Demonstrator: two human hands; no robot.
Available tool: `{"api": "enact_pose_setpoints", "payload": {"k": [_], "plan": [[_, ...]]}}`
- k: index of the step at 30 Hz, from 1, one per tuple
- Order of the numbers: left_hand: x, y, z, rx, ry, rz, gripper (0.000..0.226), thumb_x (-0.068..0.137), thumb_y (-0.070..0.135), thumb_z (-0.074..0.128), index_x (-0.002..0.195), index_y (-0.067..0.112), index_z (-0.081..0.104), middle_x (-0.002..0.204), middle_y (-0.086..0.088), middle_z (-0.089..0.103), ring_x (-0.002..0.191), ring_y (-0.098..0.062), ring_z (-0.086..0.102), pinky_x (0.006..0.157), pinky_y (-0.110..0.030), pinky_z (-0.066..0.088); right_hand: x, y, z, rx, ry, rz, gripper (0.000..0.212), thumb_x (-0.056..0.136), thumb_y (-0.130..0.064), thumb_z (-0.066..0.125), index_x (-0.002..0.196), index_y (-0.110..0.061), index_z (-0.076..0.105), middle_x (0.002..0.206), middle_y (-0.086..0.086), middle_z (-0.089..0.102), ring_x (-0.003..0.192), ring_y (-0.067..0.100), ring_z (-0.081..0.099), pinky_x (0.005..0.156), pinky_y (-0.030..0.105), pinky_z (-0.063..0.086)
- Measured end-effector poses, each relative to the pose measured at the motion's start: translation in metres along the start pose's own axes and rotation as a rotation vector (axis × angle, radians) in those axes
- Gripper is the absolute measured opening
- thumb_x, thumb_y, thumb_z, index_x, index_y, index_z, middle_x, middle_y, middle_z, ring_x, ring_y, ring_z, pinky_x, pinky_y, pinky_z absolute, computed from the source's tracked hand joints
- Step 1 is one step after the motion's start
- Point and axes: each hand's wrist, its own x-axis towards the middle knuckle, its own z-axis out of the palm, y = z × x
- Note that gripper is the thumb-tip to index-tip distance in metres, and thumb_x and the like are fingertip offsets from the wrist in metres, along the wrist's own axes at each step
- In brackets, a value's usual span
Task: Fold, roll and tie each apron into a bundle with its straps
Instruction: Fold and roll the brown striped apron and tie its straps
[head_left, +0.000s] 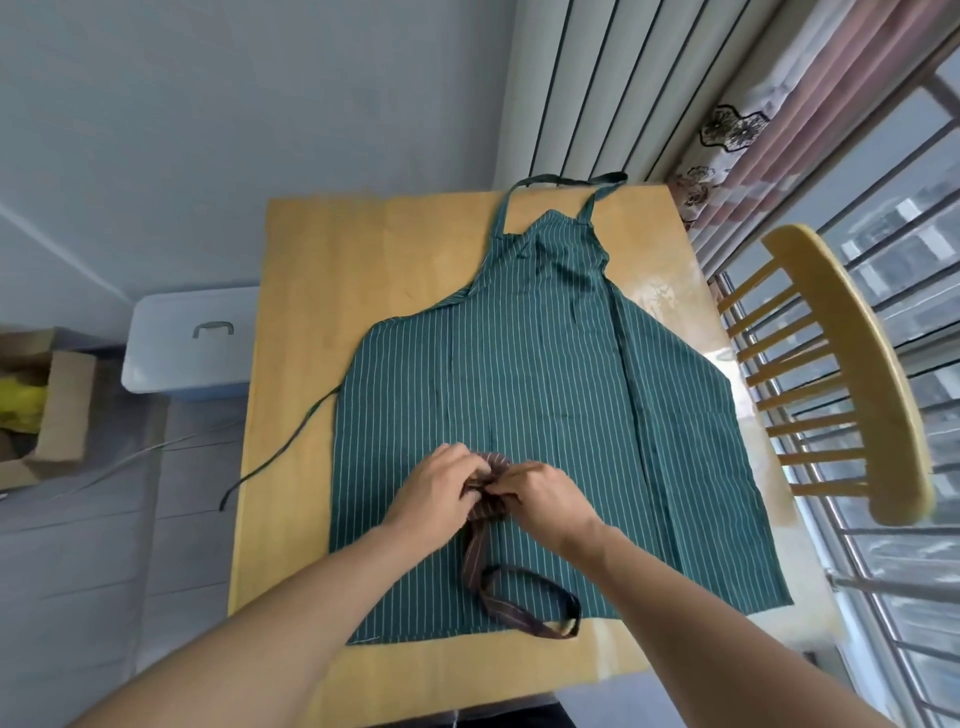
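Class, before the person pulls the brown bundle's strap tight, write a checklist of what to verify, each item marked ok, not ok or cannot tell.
1. Both hands on the brown bundle: ok; left hand and right hand meet on it.
2. Bundle rolled compactly: cannot tell; the hands cover most of it.
3. Knot formed: cannot tell; the grip hides it.
4. Loose brown strap free to pull: ok; it lies looped on the green apron, unsnagged.
5. Green apron flat on the table, ready for folding: ok, though one side is folded in along a long crease.
6. Green apron's waist strap on the table: not ok; it hangs over the left edge.
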Motion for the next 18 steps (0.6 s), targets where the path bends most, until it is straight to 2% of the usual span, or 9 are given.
{"api": "enact_pose_setpoints", "payload": {"k": [2, 4, 6, 8, 12, 14, 15, 17, 18], "plan": [[0.003, -0.002, 0.004, -0.100, -0.065, -0.029, 0.026, 0.091, 0.015, 0.073, 0.116, 0.022, 0.069, 0.111, 0.012, 0.061, 0.109, -0.006, 0.053, 0.105, -0.027, 0.044, 0.002, 0.001, -0.005, 0.087, -0.029, 0.056, 0.029, 0.101, -0.014, 0.058, 0.123, -0.025, 0.074, 0.108, -0.003, 0.078, 0.089, 0.009, 0.071, 0.090, 0.023, 0.055], [0.007, -0.007, 0.010, -0.151, -0.047, -0.057, 0.014, 0.093, 0.017, 0.072, 0.106, 0.022, 0.071, 0.102, 0.012, 0.062, 0.102, -0.007, 0.052, 0.098, -0.028, 0.045, 0.002, 0.003, -0.010, 0.225, -0.046, 0.113, 0.027, 0.101, -0.015, 0.060, 0.122, -0.023, 0.075, 0.093, -0.009, 0.077, 0.068, -0.007, 0.065, 0.070, 0.006, 0.046], [0.008, -0.012, 0.015, -0.161, -0.028, -0.057, 0.004, 0.096, 0.021, 0.067, 0.099, 0.022, 0.071, 0.096, 0.012, 0.060, 0.097, -0.008, 0.050, 0.093, -0.027, 0.043, 0.001, 0.008, -0.012, 0.410, 0.001, 0.187, 0.017, 0.099, -0.016, 0.065, 0.112, -0.019, 0.076, 0.090, -0.015, 0.074, 0.067, -0.012, 0.062, 0.067, 0.006, 0.045], [0.007, -0.016, 0.019, -0.181, -0.022, -0.064, 0.007, 0.101, 0.023, 0.059, 0.096, 0.023, 0.064, 0.096, 0.011, 0.057, 0.097, -0.009, 0.051, 0.090, -0.027, 0.043, 0.000, 0.012, -0.016, 0.648, 0.080, 0.310, 0.006, 0.096, -0.017, 0.071, 0.100, -0.013, 0.071, 0.091, -0.009, 0.077, 0.075, -0.007, 0.068, 0.070, 0.013, 0.051], [0.009, -0.018, 0.019, -0.271, -0.052, -0.176, 0.015, 0.109, 0.027, 0.037, 0.098, 0.025, 0.047, 0.105, 0.008, 0.057, 0.101, -0.011, 0.056, 0.088, -0.032, 0.047, -0.002, 0.018, -0.022, 0.813, 0.192, 0.421, 0.010, 0.087, -0.021, 0.080, 0.093, -0.014, 0.075, 0.088, -0.002, 0.078, 0.083, 0.007, 0.073, 0.082, 0.023, 0.058], [0.011, -0.020, 0.019, -0.295, -0.042, -0.188, 0.015, 0.110, 0.027, 0.034, 0.099, 0.027, 0.044, 0.104, 0.010, 0.061, 0.096, -0.010, 0.058, 0.082, -0.033, 0.049, -0.002, 0.019, -0.025, 0.843, 0.167, 0.402, 0.011, 0.085, -0.019, 0.081, 0.093, -0.013, 0.077, 0.089, -0.001, 0.078, 0.085, 0.011, 0.075, 0.087, 0.028, 0.060], [0.012, -0.021, 0.020, -0.297, -0.033, -0.192, 0.014, 0.110, 0.027, 0.033, 0.099, 0.027, 0.043, 0.103, 0.011, 0.062, 0.089, -0.009, 0.059, 0.076, -0.031, 0.050, -0.002, 0.018, -0.026, 0.803, 0.127, 0.383, 0.011, 0.085, -0.017, 0.081, 0.095, -0.012, 0.078, 0.088, -0.002, 0.078, 0.081, 0.006, 0.074, 0.084, 0.025, 0.060], [0.015, -0.020, 0.020, -0.314, -0.014, -0.208, 0.014, 0.110, 0.026, 0.034, 0.101, 0.026, 0.045, 0.099, 0.012, 0.064, 0.076, -0.005, 0.056, 0.064, -0.025, 0.044, 0.000, 0.012, -0.028, 0.608, -0.003, 0.282, 0.012, 0.090, -0.015, 0.076, 0.101, -0.012, 0.080, 0.088, -0.006, 0.076, 0.063, -0.006, 0.066, 0.067, 0.012, 0.053], [0.016, -0.018, 0.020, -0.320, -0.004, -0.213, 0.014, 0.110, 0.025, 0.036, 0.100, 0.025, 0.046, 0.097, 0.012, 0.064, 0.076, -0.005, 0.055, 0.064, -0.024, 0.041, 0.002, 0.007, -0.029, 0.477, -0.066, 0.199, 0.014, 0.094, -0.016, 0.073, 0.105, -0.013, 0.079, 0.089, -0.006, 0.076, 0.058, -0.006, 0.063, 0.061, 0.010, 0.050]]}}
